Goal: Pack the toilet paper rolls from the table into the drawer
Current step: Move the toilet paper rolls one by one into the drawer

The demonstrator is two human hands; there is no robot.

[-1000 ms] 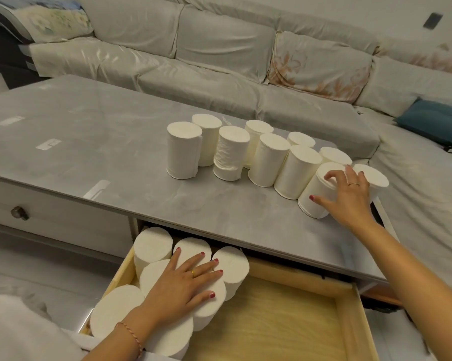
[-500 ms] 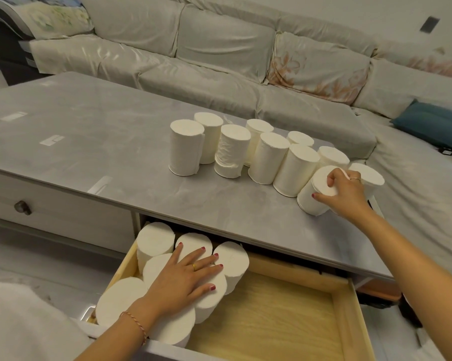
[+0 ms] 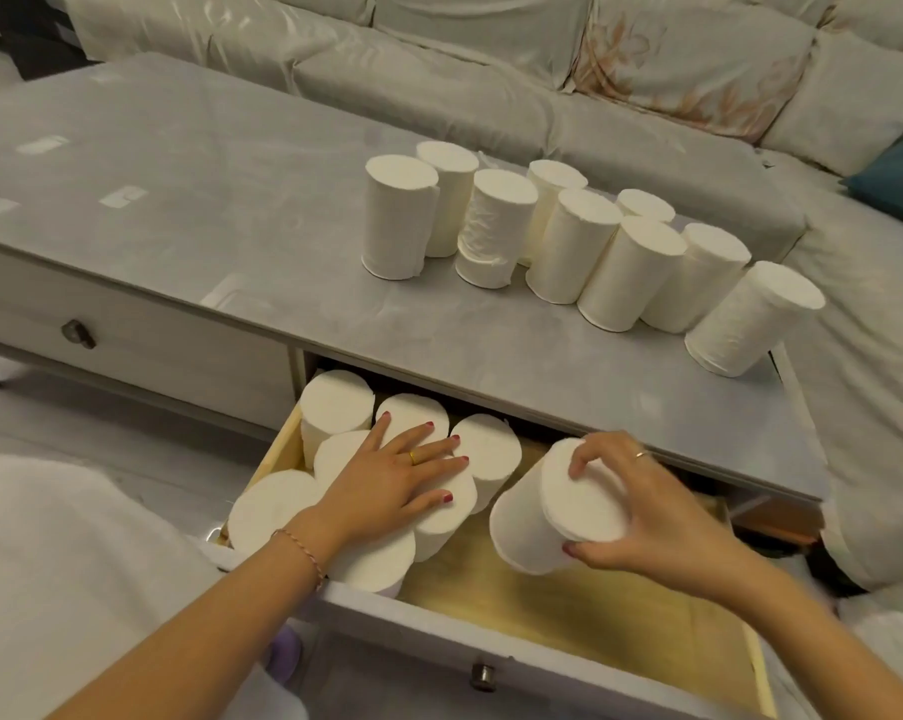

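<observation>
Left hand (image 3: 405, 483): palm down, fingers spread flat across the tops of the rolls in drawer (image 3: 366, 459), not gripping, just pressing on them. Forearm comes in from bottom left, thin bracelet at the wrist, ring on one finger.

Right hand (image 3: 641, 517): wrapped around a held roll (image 3: 542, 517) at its upper end, thumb under the rim, fingertips curled over the flat top face. Ring visible. Forearm enters from lower right. Roll is tilted, top leaning toward the right, bottom pointing down-left into the drawer (image 3: 568, 615), over the bare wooden floor just beside the packed cluster. Can't tell if its base touches the drawer floor yet.

Drawer is pulled out under the table (image 3: 179, 200) edge; front panel with a small metal knob (image 3: 483, 675) at the bottom. Packed rolls stand upright in the left part, touching each other; seven tops partly visible, some covered by the left hand. Right part of the drawer is bare wood.

On the table: nine rolls on table (image 3: 568, 241), upright, in a loose double row running left to right toward the right end, most touching neighbours. Rightmost one (image 3: 750, 319) sits near the table's right edge, apart from the rest. A second, closed drawer (image 3: 127, 324) with a dark knob sits to the left. Sofa (image 3: 491, 70) behind the table.
</observation>
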